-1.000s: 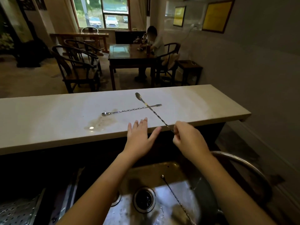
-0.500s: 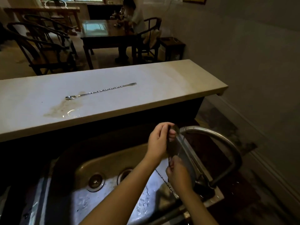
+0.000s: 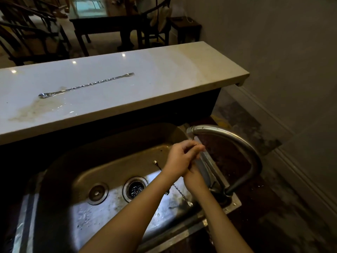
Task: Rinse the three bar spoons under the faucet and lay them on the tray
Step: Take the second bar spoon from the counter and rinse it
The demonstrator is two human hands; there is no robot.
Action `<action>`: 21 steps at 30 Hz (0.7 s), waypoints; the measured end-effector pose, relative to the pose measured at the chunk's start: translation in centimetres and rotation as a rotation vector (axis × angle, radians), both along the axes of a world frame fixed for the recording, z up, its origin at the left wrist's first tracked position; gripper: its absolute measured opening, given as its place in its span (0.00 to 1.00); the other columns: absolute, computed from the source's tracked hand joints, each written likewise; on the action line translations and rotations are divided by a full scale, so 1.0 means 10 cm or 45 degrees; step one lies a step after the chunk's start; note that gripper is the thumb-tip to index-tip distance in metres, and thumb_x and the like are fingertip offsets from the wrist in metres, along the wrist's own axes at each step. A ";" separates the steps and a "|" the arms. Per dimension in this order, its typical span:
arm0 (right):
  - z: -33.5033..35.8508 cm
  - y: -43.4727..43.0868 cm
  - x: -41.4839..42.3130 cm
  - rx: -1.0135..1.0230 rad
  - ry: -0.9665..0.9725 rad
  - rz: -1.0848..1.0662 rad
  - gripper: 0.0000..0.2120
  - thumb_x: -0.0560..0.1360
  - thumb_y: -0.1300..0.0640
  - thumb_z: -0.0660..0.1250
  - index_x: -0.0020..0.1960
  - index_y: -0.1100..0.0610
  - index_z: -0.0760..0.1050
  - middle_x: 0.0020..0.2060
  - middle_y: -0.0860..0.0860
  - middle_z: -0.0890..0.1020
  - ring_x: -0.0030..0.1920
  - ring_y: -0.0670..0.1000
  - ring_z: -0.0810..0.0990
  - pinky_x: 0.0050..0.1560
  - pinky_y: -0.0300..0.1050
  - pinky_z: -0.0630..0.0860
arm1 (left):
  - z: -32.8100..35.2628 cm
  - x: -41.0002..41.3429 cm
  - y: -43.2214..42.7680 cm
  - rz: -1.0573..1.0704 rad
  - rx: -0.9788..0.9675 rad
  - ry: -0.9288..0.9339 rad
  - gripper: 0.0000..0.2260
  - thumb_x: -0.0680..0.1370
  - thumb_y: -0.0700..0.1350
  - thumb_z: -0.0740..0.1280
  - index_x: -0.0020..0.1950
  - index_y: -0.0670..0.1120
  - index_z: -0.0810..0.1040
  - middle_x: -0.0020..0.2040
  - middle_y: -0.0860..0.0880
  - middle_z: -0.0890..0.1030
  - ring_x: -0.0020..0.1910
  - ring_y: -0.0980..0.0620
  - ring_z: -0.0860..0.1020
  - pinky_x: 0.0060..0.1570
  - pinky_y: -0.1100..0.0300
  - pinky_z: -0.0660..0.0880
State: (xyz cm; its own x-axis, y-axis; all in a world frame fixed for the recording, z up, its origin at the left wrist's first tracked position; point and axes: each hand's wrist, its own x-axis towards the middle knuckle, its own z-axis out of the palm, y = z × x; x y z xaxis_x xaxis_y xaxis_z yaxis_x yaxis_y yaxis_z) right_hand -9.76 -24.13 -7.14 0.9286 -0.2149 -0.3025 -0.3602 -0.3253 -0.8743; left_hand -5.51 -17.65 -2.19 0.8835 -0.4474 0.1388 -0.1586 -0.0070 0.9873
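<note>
My left hand (image 3: 183,157) and my right hand (image 3: 194,177) are pressed together over the sink's right side, just under the faucet spout (image 3: 191,131). Both are shut on one bar spoon. Only a thin dark bit of this held bar spoon (image 3: 193,145) shows at my left fingertips. A second bar spoon (image 3: 179,191) lies slanted on the sink floor, partly hidden under my left forearm. The third bar spoon (image 3: 87,84) lies on the white counter (image 3: 164,73), beside a wet stain. I see no tray in view.
The steel sink (image 3: 113,161) has a drain strainer (image 3: 135,189) and a second round plug (image 3: 97,193) in its floor. The curved faucet neck (image 3: 246,152) arches at the right. Dark chairs and a table (image 3: 102,21) stand beyond the counter.
My view has tilted down from the counter to the sink. My right hand took a spoon off the counter, and both hands have drawn together on it under the spout.
</note>
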 end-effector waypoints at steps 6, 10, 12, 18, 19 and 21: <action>0.18 -0.05 0.02 0.456 -0.107 -0.148 0.12 0.80 0.52 0.55 0.57 0.51 0.75 0.50 0.56 0.83 0.49 0.52 0.82 0.39 0.33 0.78 | 0.03 0.12 0.08 0.166 0.110 -0.219 0.09 0.78 0.40 0.62 0.43 0.48 0.80 0.33 0.57 0.79 0.30 0.63 0.78 0.32 0.68 0.73; 0.22 -0.12 0.04 0.540 -0.280 -0.209 0.20 0.70 0.37 0.58 0.56 0.43 0.77 0.45 0.43 0.85 0.47 0.40 0.83 0.39 0.29 0.77 | 0.06 0.14 0.11 0.005 0.198 -0.163 0.12 0.80 0.40 0.57 0.53 0.46 0.79 0.46 0.50 0.83 0.32 0.47 0.78 0.34 0.54 0.76; 0.22 -0.11 0.07 0.541 -0.329 -0.215 0.18 0.69 0.35 0.59 0.49 0.43 0.79 0.37 0.42 0.84 0.41 0.40 0.83 0.36 0.30 0.77 | 0.08 0.12 0.12 -0.057 0.046 -0.019 0.12 0.80 0.40 0.56 0.55 0.46 0.78 0.47 0.46 0.84 0.26 0.47 0.75 0.31 0.52 0.75; 0.08 -0.07 0.09 0.711 -0.400 -0.200 0.16 0.68 0.38 0.60 0.51 0.41 0.79 0.42 0.47 0.86 0.47 0.43 0.83 0.41 0.32 0.79 | 0.12 0.05 0.06 0.087 -0.044 0.139 0.11 0.78 0.46 0.62 0.38 0.54 0.81 0.34 0.50 0.83 0.26 0.45 0.75 0.21 0.62 0.70; 0.08 -0.05 0.09 0.738 -0.393 -0.205 0.17 0.68 0.39 0.61 0.53 0.42 0.79 0.43 0.47 0.86 0.47 0.42 0.84 0.41 0.32 0.79 | 0.12 0.04 0.04 0.151 -0.026 0.130 0.12 0.77 0.47 0.63 0.35 0.53 0.80 0.33 0.47 0.82 0.28 0.42 0.76 0.22 0.61 0.71; 0.07 -0.01 0.09 0.752 -0.337 -0.303 0.21 0.71 0.39 0.60 0.58 0.48 0.77 0.41 0.46 0.86 0.44 0.41 0.84 0.38 0.30 0.78 | 0.09 0.03 0.01 0.209 0.020 0.066 0.12 0.77 0.46 0.64 0.35 0.52 0.80 0.32 0.49 0.81 0.34 0.48 0.80 0.33 0.57 0.76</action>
State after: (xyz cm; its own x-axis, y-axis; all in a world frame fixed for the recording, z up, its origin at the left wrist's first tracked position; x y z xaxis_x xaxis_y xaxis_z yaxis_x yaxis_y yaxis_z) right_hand -8.81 -24.26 -6.44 0.9354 -0.2909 -0.2012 -0.1127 0.2942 -0.9491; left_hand -5.24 -17.52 -1.26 0.9507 -0.2982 0.0853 -0.1029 -0.0440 0.9937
